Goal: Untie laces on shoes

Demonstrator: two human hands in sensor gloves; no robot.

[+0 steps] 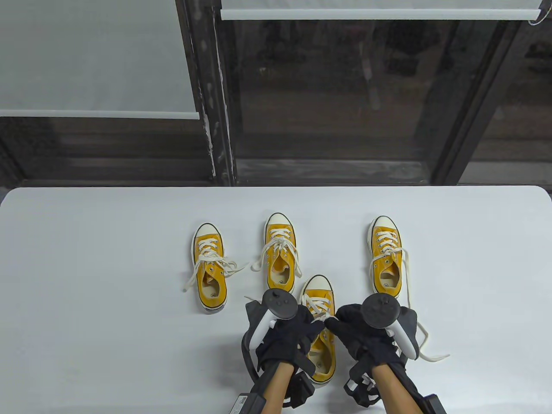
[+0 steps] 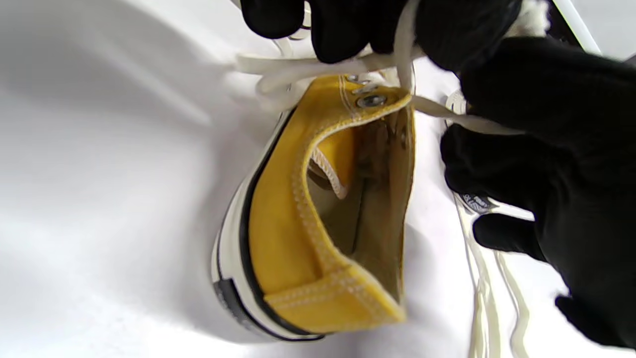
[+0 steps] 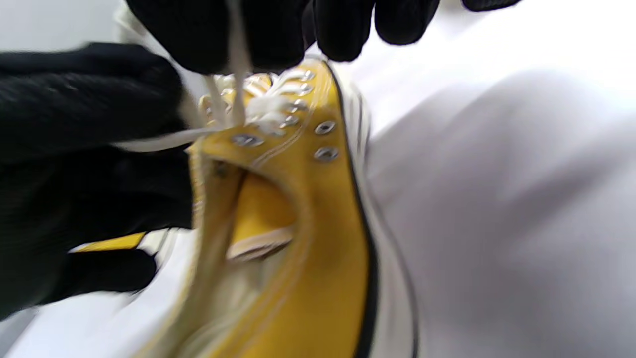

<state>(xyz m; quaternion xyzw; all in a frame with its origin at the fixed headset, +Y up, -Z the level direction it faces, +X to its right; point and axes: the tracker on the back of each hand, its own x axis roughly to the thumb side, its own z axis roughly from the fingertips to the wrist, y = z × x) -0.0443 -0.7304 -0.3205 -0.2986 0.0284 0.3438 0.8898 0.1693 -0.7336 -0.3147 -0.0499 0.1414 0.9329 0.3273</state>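
Four yellow low-top sneakers with white laces stand on the white table (image 1: 86,258). The nearest sneaker (image 1: 319,297) lies between my hands, toe pointing away. My left hand (image 1: 317,323) and right hand (image 1: 334,322) meet over its top eyelets. In the left wrist view my left fingers (image 2: 348,30) pinch a lace strand above the shoe's opening (image 2: 348,209), and the right hand (image 2: 546,149) holds another strand (image 2: 447,112). In the blurred right wrist view my right fingers (image 3: 248,35) pinch a strand (image 3: 238,79) that runs up from the eyelets, and the left hand (image 3: 74,124) pulls one sideways.
Three more sneakers stand further back: left (image 1: 210,267), middle (image 1: 281,254) and right (image 1: 387,258), all with loose lace ends on the table. A long lace (image 1: 424,340) trails past my right hand. Dark window frames rise beyond the table's far edge.
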